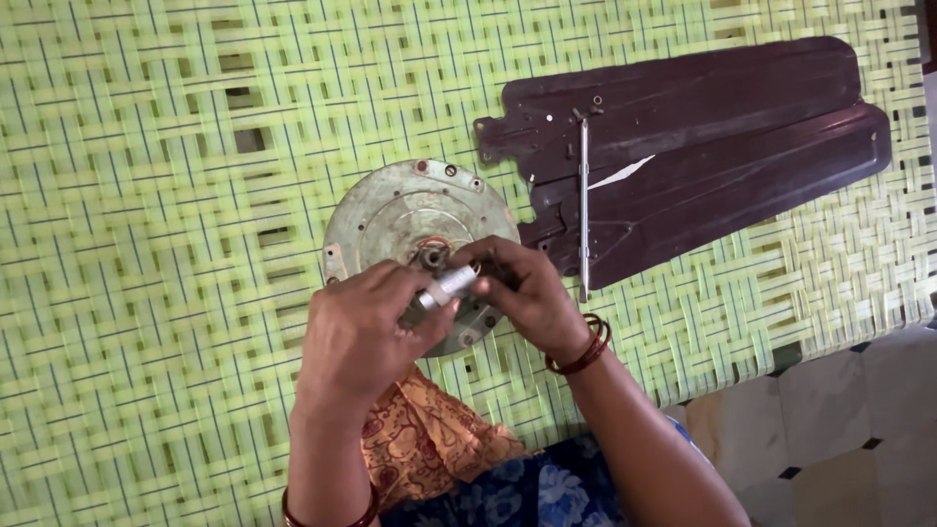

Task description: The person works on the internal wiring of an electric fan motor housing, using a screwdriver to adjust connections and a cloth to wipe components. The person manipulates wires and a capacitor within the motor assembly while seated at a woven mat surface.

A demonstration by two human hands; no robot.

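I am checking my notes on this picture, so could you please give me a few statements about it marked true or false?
1. Both hands hold a small silver cylinder between them. True: the left hand and right hand meet on it.
2. The round metal plate lies on a bare wooden table. False: it lies on a green woven mat.
3. Dark fan blades lie to the right of the plate. True.
4. A thin metal rod lies across the blades. True.
5. The right wrist is bare. False: it wears red bangles.
6. The blades are stacked on top of the plate. False: they lie beside it on the mat.
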